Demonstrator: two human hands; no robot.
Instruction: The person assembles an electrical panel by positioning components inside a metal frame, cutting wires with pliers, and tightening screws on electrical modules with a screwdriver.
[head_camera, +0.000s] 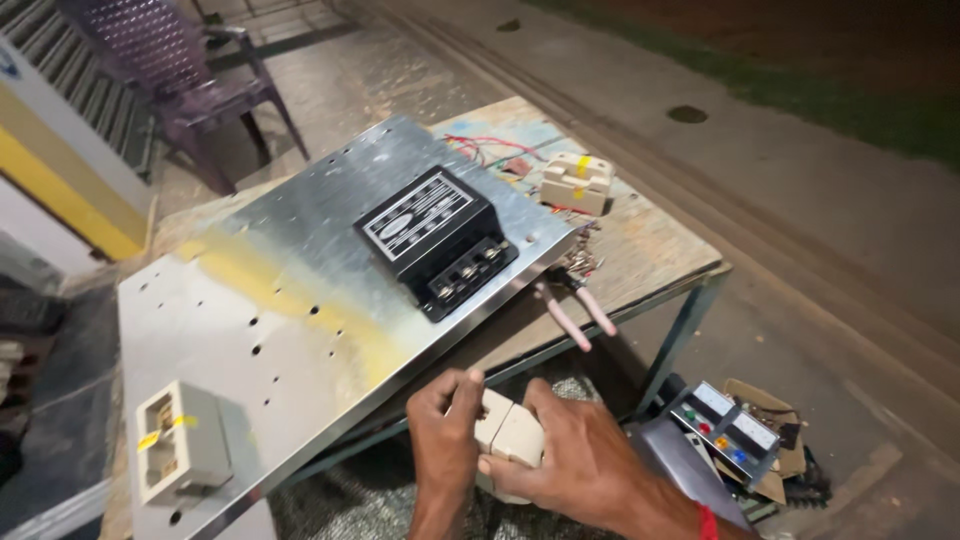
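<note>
Both hands (520, 455) gripping cream fuse block (508, 433), metal plate (290, 300), black box (437, 240)

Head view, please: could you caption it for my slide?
Both hands grip a cream fuse block beside a drilled metal panel carrying a black box.

wooden table (650, 250), metal plate (300, 270), cream block (577, 181), wires (490, 147)
</note>
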